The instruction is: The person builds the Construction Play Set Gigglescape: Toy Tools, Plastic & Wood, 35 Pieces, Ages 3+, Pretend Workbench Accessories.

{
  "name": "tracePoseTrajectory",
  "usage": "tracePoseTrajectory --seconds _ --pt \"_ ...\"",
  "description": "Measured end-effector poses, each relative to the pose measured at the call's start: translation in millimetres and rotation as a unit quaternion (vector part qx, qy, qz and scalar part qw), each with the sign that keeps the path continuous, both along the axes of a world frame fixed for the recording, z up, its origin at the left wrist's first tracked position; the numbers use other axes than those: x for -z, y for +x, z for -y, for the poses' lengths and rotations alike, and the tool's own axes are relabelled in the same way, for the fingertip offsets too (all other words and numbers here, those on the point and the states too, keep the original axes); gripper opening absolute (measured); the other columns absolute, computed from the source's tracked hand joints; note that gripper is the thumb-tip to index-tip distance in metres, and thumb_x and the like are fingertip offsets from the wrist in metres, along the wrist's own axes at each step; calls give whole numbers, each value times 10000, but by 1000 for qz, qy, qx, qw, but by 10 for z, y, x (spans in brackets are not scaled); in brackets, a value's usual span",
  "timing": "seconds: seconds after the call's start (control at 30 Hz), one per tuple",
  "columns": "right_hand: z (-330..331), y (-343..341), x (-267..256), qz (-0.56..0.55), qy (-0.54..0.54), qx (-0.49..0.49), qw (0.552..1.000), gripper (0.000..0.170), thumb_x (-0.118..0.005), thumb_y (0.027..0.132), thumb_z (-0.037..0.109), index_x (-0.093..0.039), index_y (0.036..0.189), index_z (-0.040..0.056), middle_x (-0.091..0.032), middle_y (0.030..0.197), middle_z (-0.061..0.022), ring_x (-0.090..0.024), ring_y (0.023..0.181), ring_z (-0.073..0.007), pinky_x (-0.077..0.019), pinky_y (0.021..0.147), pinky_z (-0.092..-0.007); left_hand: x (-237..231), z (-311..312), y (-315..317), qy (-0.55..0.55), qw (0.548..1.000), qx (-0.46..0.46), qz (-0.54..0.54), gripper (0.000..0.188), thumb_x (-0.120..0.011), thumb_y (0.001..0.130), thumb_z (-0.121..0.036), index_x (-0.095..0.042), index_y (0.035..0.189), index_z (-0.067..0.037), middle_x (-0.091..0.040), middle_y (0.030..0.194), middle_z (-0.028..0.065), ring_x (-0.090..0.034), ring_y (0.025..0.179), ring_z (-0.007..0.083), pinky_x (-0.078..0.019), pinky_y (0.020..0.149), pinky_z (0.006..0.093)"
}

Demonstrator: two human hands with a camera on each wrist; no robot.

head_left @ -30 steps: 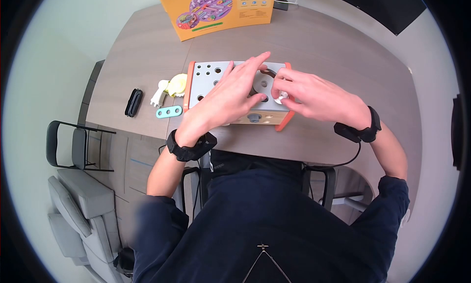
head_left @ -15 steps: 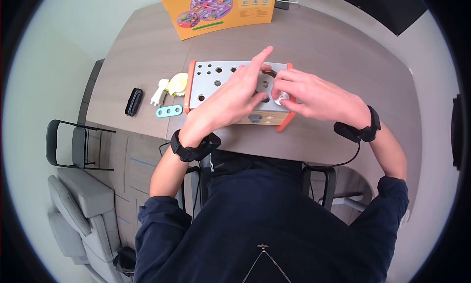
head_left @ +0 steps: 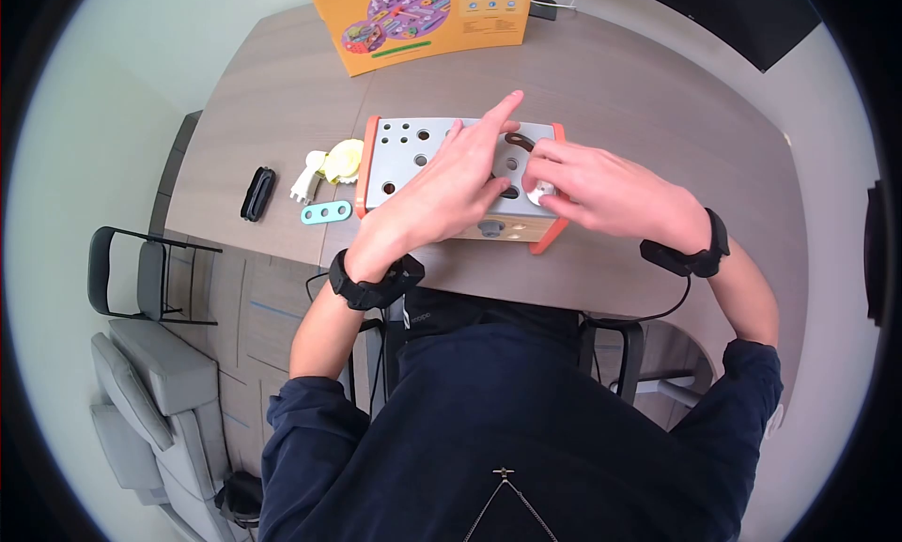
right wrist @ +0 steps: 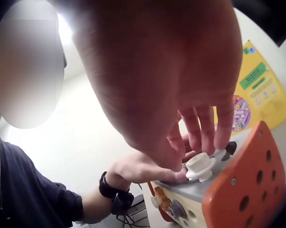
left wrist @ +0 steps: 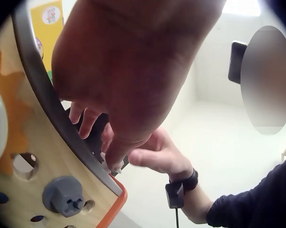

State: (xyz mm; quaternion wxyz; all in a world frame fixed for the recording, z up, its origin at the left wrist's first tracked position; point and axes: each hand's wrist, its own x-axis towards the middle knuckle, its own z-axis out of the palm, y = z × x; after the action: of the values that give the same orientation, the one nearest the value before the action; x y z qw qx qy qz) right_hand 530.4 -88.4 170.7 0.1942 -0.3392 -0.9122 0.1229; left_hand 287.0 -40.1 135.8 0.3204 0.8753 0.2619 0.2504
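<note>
A toy workbench box with a grey, holed top (head_left: 404, 162) and orange end panels (right wrist: 245, 183) stands before the person. Near the top's right end, the right hand (head_left: 611, 187) pinches a white flanged piece (right wrist: 200, 167) with thumb and fingers. Across the middle of the top lies the left hand (head_left: 442, 190), its fingers extended; in the right wrist view its thumb reaches close to the white piece, contact unclear. A dark curved piece (head_left: 520, 141) lies on the top between the hands. A grey knob (left wrist: 64, 195) sits on the wooden front.
Left of the box lie a teal three-hole strip (head_left: 326, 212), a pale yellow round piece (head_left: 343, 161), a whitish piece (head_left: 306, 180) and a black case (head_left: 256, 194). A yellow printed box (head_left: 423, 21) stands behind. A cable hangs from the right wristband (head_left: 695, 246).
The left hand has shifted slightly right across the top, its fingers still extended. The right hand stays at the white piece with only small finger movement.
</note>
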Motion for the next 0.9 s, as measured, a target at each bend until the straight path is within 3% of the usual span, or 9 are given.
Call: tracePoseTrajectory --seconds 0.2,0.3,0.37,0.47,0.6,0.7,0.8,0.83,0.9 --pt "0 -161 -147 287 -78 179 938 268 -635 1066 253 -649 988 -3 -599 591 -173 -655 598 -412 -550 594 -474 -96 167 133 6 999 31 -38 966 -765 964 -146 -158 1712 -70 -478 1591 259 -428 1517 449 -222 1303 641" --pt "78 -119 -167 175 -29 170 969 242 -633 1062 246 -648 1024 8 -648 673 -170 -672 643 -416 -561 621 -475 21 139 186 36 998 20 -39 952 -756 974 -150 -161 1715 -85 -428 1628 275 -368 1559 455 -227 1300 641" --pt "59 -37 -81 57 16 57 997 224 -634 1058 244 -644 1054 20 -681 756 -164 -682 684 -423 -563 644 -483 50 107 179 36 999 10 -31 953 -755 971 -139 -164 1716 -91 -426 1635 261 -375 1558 436 -214 1303 643" --pt "38 21 70 -9 40 -19 999 219 -639 1052 249 -634 1086 33 -713 859 -155 -693 738 -434 -562 671 -493 5 56 35 30 999 -5 -28 957 -755 960 -113 -169 1716 -94 -453 1630 220 -417 1538 400 -188 1310 650" --pt "80 -63 -139 127 -94 110 981 223 -641 1053 241 -630 1074 19 -683 825 -172 -673 762 -425 -547 708 -474 -96 106 -4 34 999 -3 -42 933 -746 972 -126 -182 1714 -99 -428 1650 209 -360 1578 404 -201 1312 634" --pt "22 -201 -212 361 -116 192 905 246 -656 1043 266 -632 1093 27 -717 889 -157 -699 768 -432 -563 680 -492 -29 201 149 77 996 1 -48 946 -770 970 -173 -189 1713 -103 -408 1663 208 -332 1594 408 -210 1314 623" --pt "59 -154 -218 307 -99 201 925 254 -640 1057 275 -634 1100 25 -699 806 -173 -691 721 -430 -560 657 -490 25 182 213 103 993 -6 -49 962 -795 960 -219 -201 1708 -96 -397 1670 213 -315 1597 426 -228 1314 609" --pt "53 -96 -165 209 -32 137 968 260 -635 1063 281 -635 1103 24 -686 769 -177 -686 699 -431 -558 646 -488 37 152 179 89 995 -1 -42 954 -791 962 -212 -207 1706 -95 -396 1671 214 -312 1598 427 -232 1313 608" --pt "40 4 16 47 62 32 996 270 -624 1072 292 -635 1105 24 -662 699 -182 -675 657 -431 -554 625 -485 37 77 82 81 996 -12 -44 938 -785 967 -200 -217 1705 -92 -396 1673 217 -306 1601 428 -237 1312 606"
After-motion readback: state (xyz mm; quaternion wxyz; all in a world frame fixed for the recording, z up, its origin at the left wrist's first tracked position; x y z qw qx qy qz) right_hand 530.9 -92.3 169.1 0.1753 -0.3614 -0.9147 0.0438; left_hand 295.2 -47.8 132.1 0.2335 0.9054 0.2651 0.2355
